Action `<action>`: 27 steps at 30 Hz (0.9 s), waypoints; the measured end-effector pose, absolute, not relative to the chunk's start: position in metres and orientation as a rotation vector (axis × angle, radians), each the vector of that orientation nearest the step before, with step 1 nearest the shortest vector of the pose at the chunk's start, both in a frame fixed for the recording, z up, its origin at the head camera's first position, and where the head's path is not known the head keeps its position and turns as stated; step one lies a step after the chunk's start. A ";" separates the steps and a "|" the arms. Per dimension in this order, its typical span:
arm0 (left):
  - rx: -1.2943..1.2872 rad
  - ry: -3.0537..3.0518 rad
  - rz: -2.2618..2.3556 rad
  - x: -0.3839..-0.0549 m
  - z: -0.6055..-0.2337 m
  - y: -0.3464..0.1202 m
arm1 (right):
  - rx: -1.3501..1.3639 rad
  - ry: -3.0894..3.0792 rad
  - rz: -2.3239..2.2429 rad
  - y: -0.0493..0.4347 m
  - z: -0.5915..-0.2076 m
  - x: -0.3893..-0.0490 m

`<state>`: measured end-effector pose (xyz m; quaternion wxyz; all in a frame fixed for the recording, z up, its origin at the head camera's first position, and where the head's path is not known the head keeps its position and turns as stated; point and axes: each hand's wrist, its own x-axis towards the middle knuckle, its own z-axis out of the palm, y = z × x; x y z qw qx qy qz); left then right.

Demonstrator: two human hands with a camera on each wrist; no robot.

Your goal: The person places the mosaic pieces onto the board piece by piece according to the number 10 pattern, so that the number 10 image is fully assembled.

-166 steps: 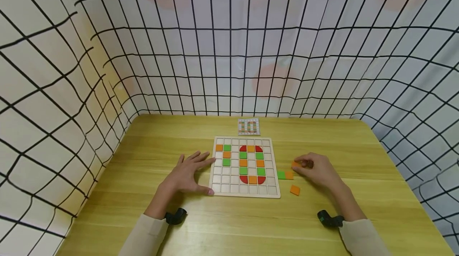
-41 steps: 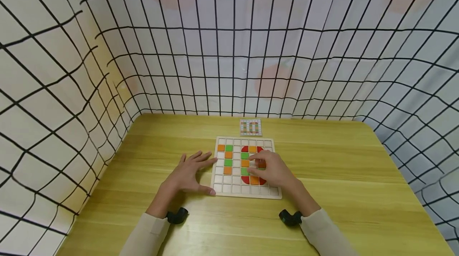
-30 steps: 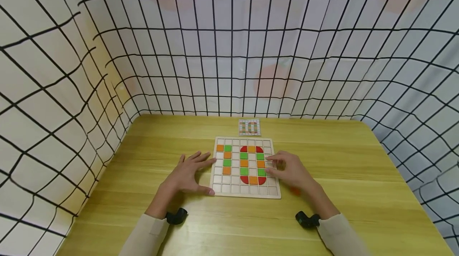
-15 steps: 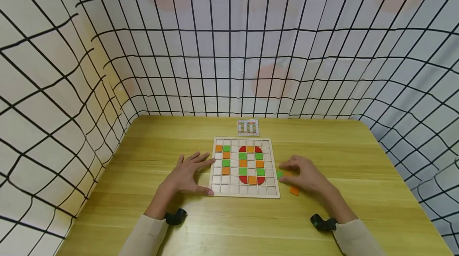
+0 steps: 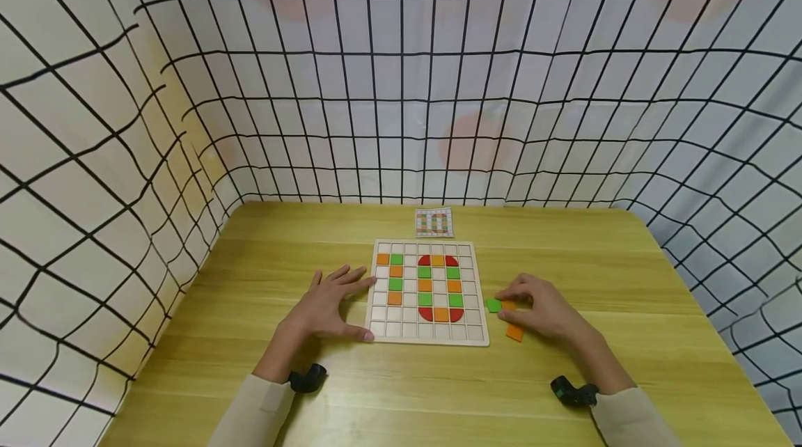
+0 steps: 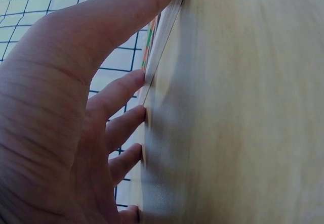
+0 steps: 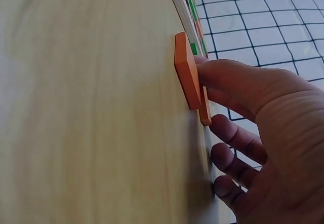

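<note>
In the head view, a square gridded board [image 5: 410, 325] lies mid-table, with orange, green and red tiles set in its cells. My left hand [image 5: 322, 306] rests flat at its left side, fingers spread, thumb and index fingertip at the edge. In the left wrist view the thumb [image 6: 106, 24] reaches along that edge. Right of the board, my right hand [image 5: 541, 308] pinches an orange tile [image 5: 508, 306] between thumb and index finger, down at table level. A green tile [image 5: 493, 306] lies just left of it. Another orange tile [image 5: 514, 333] lies nearer me, large in the right wrist view.
A small printed card [image 5: 434, 223] with a coloured grid pattern lies behind the board. A black wire mesh [image 5: 401, 134] stands behind the wooden table [image 5: 407, 391] and along both sides, with white cloth behind it.
An orange tile now sits below the green one in the board's left column. My right hand has moved from over the board back to the loose tiles at right; the left hand has stayed.
</note>
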<state>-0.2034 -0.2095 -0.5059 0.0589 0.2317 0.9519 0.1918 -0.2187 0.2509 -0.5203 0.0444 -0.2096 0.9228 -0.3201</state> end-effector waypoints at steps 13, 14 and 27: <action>0.696 2.876 0.579 -0.204 -0.505 -0.210 | -0.659 2.869 -0.962 0.249 -0.518 -0.221; 0.697 2.878 0.575 -0.204 -0.505 -0.210 | -0.648 2.870 -0.967 0.248 -0.518 -0.221; 0.697 2.874 0.594 -0.203 -0.503 -0.208 | -0.654 2.887 -1.062 0.211 -0.507 -0.225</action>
